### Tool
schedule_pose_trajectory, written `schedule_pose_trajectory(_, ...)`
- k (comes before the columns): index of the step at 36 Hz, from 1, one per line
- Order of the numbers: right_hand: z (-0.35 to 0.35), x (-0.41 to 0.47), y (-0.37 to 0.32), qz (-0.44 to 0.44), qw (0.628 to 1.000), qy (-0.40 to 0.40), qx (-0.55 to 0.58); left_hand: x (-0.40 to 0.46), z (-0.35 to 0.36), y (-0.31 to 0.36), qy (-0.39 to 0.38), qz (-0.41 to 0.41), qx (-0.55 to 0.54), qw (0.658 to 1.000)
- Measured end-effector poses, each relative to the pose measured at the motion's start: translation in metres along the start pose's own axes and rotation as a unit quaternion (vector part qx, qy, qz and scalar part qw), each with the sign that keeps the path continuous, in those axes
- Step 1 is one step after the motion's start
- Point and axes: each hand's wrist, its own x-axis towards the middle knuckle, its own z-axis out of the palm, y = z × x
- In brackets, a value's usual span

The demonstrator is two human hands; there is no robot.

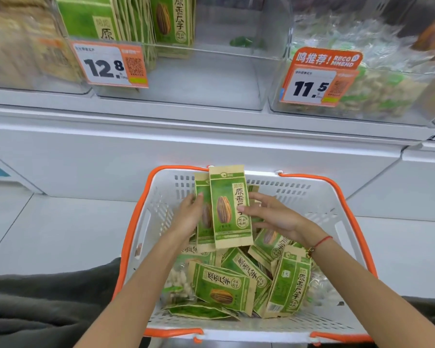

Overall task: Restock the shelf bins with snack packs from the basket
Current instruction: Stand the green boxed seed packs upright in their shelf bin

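Basket (161,194): white, perforated walls, orange rim and handles, set low before white shelving. Upright packs (230,207): a few green-and-tan sunflower-seed packs, held vertical above the basket's far end, the front one facing the camera, a second just behind on its left. Left hand (190,214): pressed flat against the left side of the held packs, fingers (197,198) fairly straight along the edge. Right hand (274,214): on the right side, thumb across the front pack's face, fingers curled behind, gripping; red cord on the wrist. Loose packs (222,287): same kind, lying jumbled and overlapping in the basket's bottom, with a clear bag of pale snacks (177,280) at left. Middle bin (211,79): clear, on the shelf above, same green packs standing at its left end, remainder bare; price tag (108,64) reading 12.8 on the front. Right bin (387,91): clear bags of pale nuts, tag (314,84) reading 11.5.
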Motion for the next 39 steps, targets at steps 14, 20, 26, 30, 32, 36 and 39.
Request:
schedule_pose_trajectory(14,0.036,-0.014,-0.015,-0.068,0.973,0.125,-0.180,-0.013,0.011,-0.006,-0.108,0.022,-0.057,0.992)
schedule_pose_trajectory(20,0.033,-0.021,-0.031,-0.078,0.991,0.073,-0.085,-0.025,0.010,0.018,-0.113,0.063,-0.140,0.982)
schedule_pose_trajectory(26,0.033,-0.044,-0.081,-0.210,0.962,0.130,-0.118,-0.043,0.007,0.066,-0.088,0.158,-0.173,0.968)
schedule_pose_trajectory(30,0.031,-0.067,-0.133,-0.295,0.926,0.166,-0.167,-0.056,-0.003,0.117,-0.061,0.235,-0.216,0.946)
schedule_pose_trajectory(32,0.029,-0.076,-0.158,-0.308,0.925,0.160,-0.155,-0.062,-0.010,0.143,-0.028,0.286,-0.205,0.936)
schedule_pose_trajectory(36,0.022,-0.085,-0.212,-0.249,0.963,0.094,-0.048,-0.069,-0.037,0.193,0.144,0.419,-0.159,0.882)
schedule_pose_trajectory(39,0.015,-0.083,-0.248,-0.199,0.979,0.037,-0.010,-0.065,-0.069,0.229,0.268,0.464,-0.128,0.835)
